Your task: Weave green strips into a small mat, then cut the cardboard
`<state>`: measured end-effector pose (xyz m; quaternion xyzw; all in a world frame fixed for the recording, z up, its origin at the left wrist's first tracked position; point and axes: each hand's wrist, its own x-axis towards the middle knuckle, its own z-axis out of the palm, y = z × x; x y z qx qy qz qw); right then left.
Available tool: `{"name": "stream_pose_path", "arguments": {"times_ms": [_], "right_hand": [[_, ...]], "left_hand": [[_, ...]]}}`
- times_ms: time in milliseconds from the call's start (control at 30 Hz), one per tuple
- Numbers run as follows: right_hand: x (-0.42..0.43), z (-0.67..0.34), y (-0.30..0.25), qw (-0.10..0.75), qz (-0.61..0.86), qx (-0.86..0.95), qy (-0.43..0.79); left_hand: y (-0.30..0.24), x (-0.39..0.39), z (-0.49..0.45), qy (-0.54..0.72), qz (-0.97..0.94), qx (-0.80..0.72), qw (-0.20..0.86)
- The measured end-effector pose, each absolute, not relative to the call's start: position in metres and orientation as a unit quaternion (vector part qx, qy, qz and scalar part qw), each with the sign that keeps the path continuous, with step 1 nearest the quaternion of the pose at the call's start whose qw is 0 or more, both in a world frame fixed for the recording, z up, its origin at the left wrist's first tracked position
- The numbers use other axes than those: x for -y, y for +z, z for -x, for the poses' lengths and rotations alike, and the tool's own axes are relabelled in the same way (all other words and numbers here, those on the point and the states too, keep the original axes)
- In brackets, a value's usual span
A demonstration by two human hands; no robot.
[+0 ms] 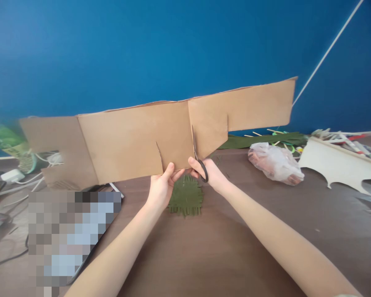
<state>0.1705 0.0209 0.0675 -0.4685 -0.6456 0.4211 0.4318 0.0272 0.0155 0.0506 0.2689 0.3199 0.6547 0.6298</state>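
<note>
A long, creased sheet of brown cardboard [126, 144] is held up across the view, above the table. My left hand [162, 185] pinches its lower edge, thumb on the near face, just right of a short slit. In my right hand [210, 173] is a pair of scissors [200, 165] with black handles. Their blades point upward at the cardboard's lower edge, close to the right-hand crease, along a cut line there. Below both hands, a woven dark green mat [186, 197] with fringed edges lies on the table.
A clear plastic bag [276, 163] with pinkish contents lies to the right, near a cut white board [340, 161] and a pile of scraps. On the left are a blurred-out tablet-like device [80, 239], a white charger [12, 176] with cables, and a green packet [6, 138]. A blue wall [173, 49] stands behind.
</note>
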Motion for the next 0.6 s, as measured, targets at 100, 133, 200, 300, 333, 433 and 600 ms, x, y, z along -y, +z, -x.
{"name": "stream_pose_path", "arguments": {"times_ms": [100,133,200,300,333,433,600], "right_hand": [[-0.02,-0.171,0.07,0.425,0.474,0.649,0.417],[-0.02,-0.171,0.07,0.423,0.476,0.65,0.415],[-0.021,-0.171,0.07,0.424,0.475,0.653,0.409],[-0.023,-0.171,0.068,0.432,0.473,0.654,0.401],[-0.024,-0.171,0.067,0.434,0.474,0.653,0.399],[-0.027,-0.172,0.062,0.443,0.482,0.645,0.394],[-0.03,-0.171,0.054,0.455,0.49,0.64,0.38]], "left_hand": [[0.048,-0.015,-0.027,0.655,-0.284,-0.317,0.625],[0.048,-0.015,-0.027,0.655,-0.288,-0.316,0.623],[0.047,-0.015,-0.027,0.656,-0.292,-0.315,0.621],[0.047,-0.015,-0.027,0.655,-0.294,-0.312,0.622],[0.047,-0.015,-0.027,0.655,-0.295,-0.311,0.622],[0.048,-0.015,-0.028,0.657,-0.289,-0.316,0.621],[0.048,-0.015,-0.028,0.657,-0.279,-0.317,0.624]]}}
